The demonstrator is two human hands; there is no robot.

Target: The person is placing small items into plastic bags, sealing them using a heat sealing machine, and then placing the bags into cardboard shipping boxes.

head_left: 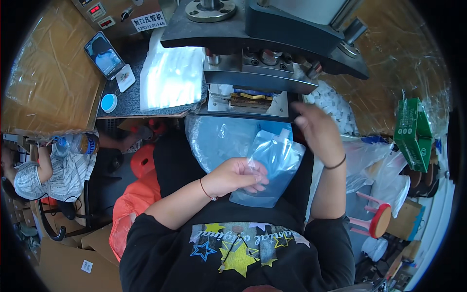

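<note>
My left hand [238,176] grips a clear blue plastic spout pouch [272,165] by its left side, holding it over my lap. My right hand [317,127] is raised beside the pouch's top right corner, close to the white spout [283,133], fingers spread and near the front edge of the grey sealing press [272,29]. Under the press head sits a brass-coloured fixture [250,100]. A clear bag of more blue pouches [216,138] lies on my lap behind the held one.
A pile of white plastic spouts [335,107] lies right of the press. A stack of clear bags [170,78], a phone on a stand [103,54] and a blue-white lid [109,102] sit at left. Another person [44,170] sits far left. Green cartons [413,134] and a red stool [379,219] stand at right.
</note>
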